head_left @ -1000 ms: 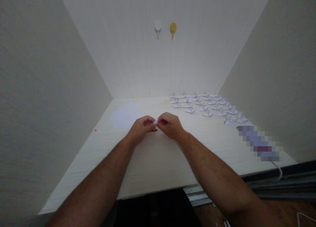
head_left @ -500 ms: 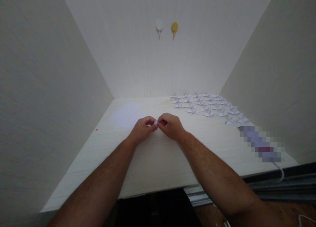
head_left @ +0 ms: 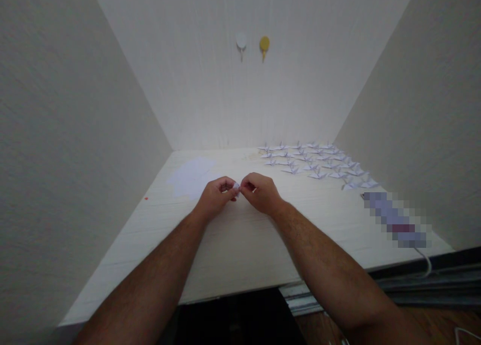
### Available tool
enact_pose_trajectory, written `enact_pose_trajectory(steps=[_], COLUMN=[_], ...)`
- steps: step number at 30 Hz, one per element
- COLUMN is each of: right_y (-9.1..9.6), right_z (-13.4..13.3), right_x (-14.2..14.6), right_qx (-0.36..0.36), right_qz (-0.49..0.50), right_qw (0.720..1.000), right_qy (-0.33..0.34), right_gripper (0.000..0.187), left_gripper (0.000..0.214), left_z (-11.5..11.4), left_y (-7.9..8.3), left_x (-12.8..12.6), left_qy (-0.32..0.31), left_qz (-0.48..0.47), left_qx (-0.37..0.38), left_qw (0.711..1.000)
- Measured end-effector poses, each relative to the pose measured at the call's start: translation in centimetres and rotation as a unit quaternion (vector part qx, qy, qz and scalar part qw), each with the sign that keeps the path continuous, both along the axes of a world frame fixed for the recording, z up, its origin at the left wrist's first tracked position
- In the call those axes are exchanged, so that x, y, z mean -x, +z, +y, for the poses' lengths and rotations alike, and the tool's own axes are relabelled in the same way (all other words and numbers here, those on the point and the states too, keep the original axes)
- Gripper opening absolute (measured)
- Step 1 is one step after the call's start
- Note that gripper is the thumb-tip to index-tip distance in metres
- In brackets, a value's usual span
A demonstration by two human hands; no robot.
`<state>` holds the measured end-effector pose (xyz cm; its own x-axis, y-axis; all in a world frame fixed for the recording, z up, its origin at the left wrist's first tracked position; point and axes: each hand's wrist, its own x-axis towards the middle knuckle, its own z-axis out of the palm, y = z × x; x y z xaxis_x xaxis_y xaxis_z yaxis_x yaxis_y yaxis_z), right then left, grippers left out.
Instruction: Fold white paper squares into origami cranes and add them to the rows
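Observation:
Between my fingertips is a small folded piece of white paper (head_left: 236,186), mostly covered by the fingers. My left hand (head_left: 219,194) pinches it from the left, thumb and fingers closed. From the right, my right hand (head_left: 260,191) grips the paper's edge between thumb and forefinger. Both hands are just above the middle of the white table. Behind my right hand stand several rows of folded white paper cranes (head_left: 308,165). Loose white paper sheets (head_left: 191,177) lie spread out beyond my left hand.
A blurred-out oblong object (head_left: 393,217) with a white cable (head_left: 426,260) lies at the table's right edge. A small red speck (head_left: 146,199) sits at the left. White and yellow hooks (head_left: 264,44) are fixed to the back wall. Walls enclose the table (head_left: 240,255) on three sides.
Both hands stay almost in place, with slight finger movement at the paper. A bit more of the white paper shows at the left fingertips now.

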<state>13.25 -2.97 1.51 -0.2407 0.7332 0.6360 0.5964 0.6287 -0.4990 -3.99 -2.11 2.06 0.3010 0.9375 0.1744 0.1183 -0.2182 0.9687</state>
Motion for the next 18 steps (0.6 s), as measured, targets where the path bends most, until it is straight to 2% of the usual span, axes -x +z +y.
enact_pose_trajectory(steps=[3,10,18], right_y=[0.04,-0.15,-0.24], right_z=[0.02,0.23,0.13], right_x=[0.0,-0.24,-0.27], right_qx=[-0.005,-0.039,-0.029], right_qz=[0.0,-0.015,-0.061], right_qw=[1.0,0.998,0.998], right_qy=[0.003,0.037,-0.009], right_gripper=[0.004,0.012,0.011], left_gripper=[0.02,0.023,0.028], left_z=[-0.05,0.12,-0.47], left_y=[0.03,-0.27,0.37], left_x=[0.02,0.15,-0.12], left_qy=[-0.002,-0.003,0.003], left_qz=[0.01,-0.011,0.016], left_qx=[0.004,0.039,0.074], left_qw=[1.0,0.999,0.997])
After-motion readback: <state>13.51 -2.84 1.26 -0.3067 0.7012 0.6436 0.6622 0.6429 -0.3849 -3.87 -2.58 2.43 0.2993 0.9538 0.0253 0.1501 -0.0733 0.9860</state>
